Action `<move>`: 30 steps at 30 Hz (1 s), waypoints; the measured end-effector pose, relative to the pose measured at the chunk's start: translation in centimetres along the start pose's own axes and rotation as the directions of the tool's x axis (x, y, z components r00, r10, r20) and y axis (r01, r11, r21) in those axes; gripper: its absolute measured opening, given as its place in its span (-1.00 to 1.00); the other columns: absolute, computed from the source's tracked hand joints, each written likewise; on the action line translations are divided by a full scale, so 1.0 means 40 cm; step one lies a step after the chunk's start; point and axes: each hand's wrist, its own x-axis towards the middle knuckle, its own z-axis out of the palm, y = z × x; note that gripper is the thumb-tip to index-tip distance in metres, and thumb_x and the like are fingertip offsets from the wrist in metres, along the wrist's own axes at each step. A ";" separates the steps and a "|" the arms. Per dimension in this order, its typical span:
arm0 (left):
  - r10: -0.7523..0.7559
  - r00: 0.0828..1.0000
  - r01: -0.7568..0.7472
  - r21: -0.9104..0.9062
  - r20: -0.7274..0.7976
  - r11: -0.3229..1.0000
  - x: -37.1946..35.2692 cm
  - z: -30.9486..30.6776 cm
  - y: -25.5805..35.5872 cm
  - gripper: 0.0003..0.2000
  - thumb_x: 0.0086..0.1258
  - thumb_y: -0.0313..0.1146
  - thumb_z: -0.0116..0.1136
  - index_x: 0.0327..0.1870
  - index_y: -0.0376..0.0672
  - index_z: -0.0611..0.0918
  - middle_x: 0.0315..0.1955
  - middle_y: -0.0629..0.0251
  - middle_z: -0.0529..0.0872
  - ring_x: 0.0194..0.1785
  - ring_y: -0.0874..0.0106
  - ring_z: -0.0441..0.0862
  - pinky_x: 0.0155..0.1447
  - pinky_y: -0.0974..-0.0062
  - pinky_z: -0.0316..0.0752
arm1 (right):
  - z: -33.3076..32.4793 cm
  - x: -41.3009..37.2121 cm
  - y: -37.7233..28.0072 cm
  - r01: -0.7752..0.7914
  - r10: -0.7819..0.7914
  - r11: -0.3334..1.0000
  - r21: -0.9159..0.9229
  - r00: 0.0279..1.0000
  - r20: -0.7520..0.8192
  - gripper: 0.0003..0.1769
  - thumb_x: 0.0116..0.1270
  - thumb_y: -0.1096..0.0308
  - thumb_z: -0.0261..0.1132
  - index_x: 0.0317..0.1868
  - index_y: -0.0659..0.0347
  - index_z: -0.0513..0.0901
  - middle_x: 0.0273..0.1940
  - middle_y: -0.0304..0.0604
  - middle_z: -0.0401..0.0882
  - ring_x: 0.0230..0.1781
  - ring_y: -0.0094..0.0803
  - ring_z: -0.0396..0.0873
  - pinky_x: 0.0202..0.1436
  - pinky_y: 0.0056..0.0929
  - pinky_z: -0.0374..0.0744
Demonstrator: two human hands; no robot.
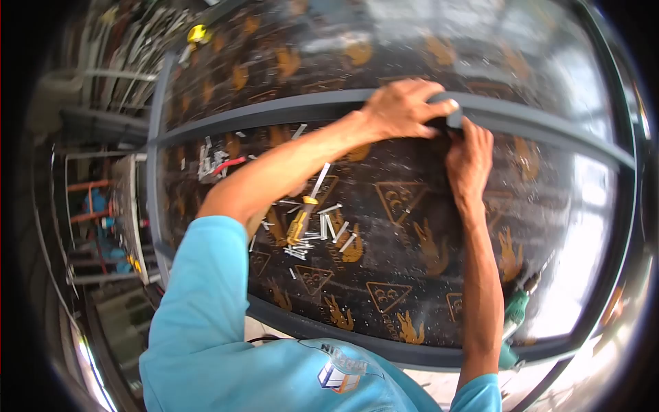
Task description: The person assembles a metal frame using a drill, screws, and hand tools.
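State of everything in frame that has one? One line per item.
Left hand: fingers curled at the dark-grey piece; grip unclear
Right hand: raised to same piece; grip unclear
Dark-grey piece: upright or tilted, can't tell
Crossbar: spanning the frame
Yellow-handled tool: lying down, unheld
Pale metallic pieces: loose, scattered
Green drill: unheld; running or off, can't tell

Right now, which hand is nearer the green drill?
Right. The right hand is at the grey crossbar, beyond the green drill; the left hand is at that bar, farther left.
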 end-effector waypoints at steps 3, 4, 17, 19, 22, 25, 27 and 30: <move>-0.034 0.998 0.032 0.048 0.050 0.998 0.004 -0.024 0.009 -0.41 -0.11 -0.09 0.42 0.04 0.07 0.50 -0.17 0.23 0.54 -0.19 0.26 0.62 -0.11 0.37 0.59 | 0.015 -0.002 0.013 0.048 -0.048 0.994 -0.103 0.999 0.000 -0.63 0.13 0.57 0.26 0.00 0.30 0.51 -0.09 0.03 0.56 0.00 0.04 0.47 0.07 -0.13 0.48; -0.033 0.999 0.034 0.033 -0.004 0.999 -0.005 -0.005 0.006 -0.40 -0.09 -0.08 0.41 0.06 0.07 0.49 -0.15 0.19 0.53 -0.17 0.25 0.61 -0.10 0.32 0.59 | 0.023 0.001 0.018 0.129 -0.137 0.983 -0.127 0.989 -0.055 -0.64 0.13 0.56 0.27 -0.02 0.34 0.51 -0.09 0.04 0.55 0.00 0.06 0.46 0.07 -0.11 0.48; -0.060 0.997 0.061 -0.028 0.054 0.998 -0.011 0.001 0.034 -0.34 -0.06 -0.19 0.49 0.14 0.02 0.45 -0.02 0.11 0.49 -0.03 0.10 0.55 0.06 0.21 0.51 | -0.106 -0.190 -0.145 -0.212 0.212 0.977 0.034 0.977 0.001 -0.27 0.21 0.51 0.23 0.36 0.26 0.11 0.25 0.15 0.17 0.25 0.10 0.23 0.31 -0.11 0.31; -0.039 0.998 0.039 0.001 0.058 0.999 -0.010 -0.008 0.020 -0.34 -0.04 -0.20 0.48 0.15 0.02 0.44 -0.02 0.11 0.49 -0.03 0.10 0.54 0.06 0.20 0.51 | -0.160 -0.257 -0.203 -0.291 0.289 0.953 0.079 0.957 0.032 -0.32 0.23 0.49 0.22 0.34 0.27 0.15 0.26 0.14 0.18 0.28 0.09 0.22 0.32 -0.13 0.32; -0.063 0.996 0.064 -0.015 0.065 0.998 -0.009 -0.006 0.026 -0.33 -0.02 -0.21 0.48 0.18 0.02 0.41 -0.01 0.08 0.49 0.00 0.08 0.53 0.07 0.15 0.49 | -0.241 -0.381 -0.250 -0.425 0.410 0.901 0.082 0.899 0.154 -0.39 0.25 0.47 0.21 0.30 0.29 0.24 0.29 0.11 0.20 0.31 0.06 0.22 0.34 -0.16 0.33; -0.067 0.995 0.066 0.012 0.072 0.998 -0.011 -0.004 0.028 -0.32 0.00 -0.22 0.47 0.21 0.04 0.41 0.03 0.06 0.50 0.03 0.07 0.53 0.06 0.16 0.50 | -0.307 -0.491 -0.267 -0.468 0.440 0.882 0.057 0.861 0.257 -0.46 0.24 0.48 0.20 0.25 0.30 0.33 0.30 0.08 0.21 0.32 0.05 0.23 0.35 -0.18 0.33; -0.052 0.994 0.054 -0.021 0.098 0.998 -0.009 -0.008 0.043 -0.33 0.00 -0.26 0.46 0.19 -0.03 0.42 0.14 0.03 0.46 0.14 0.05 0.47 0.16 0.13 0.42 | -0.332 -0.545 -0.270 -0.469 0.438 0.881 0.071 0.861 0.257 -0.49 0.23 0.49 0.20 0.22 0.31 0.38 0.30 0.06 0.22 0.32 0.04 0.24 0.36 -0.19 0.34; -0.055 0.997 0.053 0.046 0.054 0.998 0.000 -0.025 0.089 -0.38 -0.01 -0.27 0.45 0.13 -0.19 0.47 0.28 0.09 0.38 0.36 0.14 0.27 0.37 0.10 0.19 | -0.342 -0.606 -0.258 -0.423 0.400 0.906 0.029 0.875 0.274 -0.51 0.21 0.49 0.21 0.19 0.34 0.42 0.32 0.09 0.19 0.34 0.03 0.22 0.37 -0.22 0.33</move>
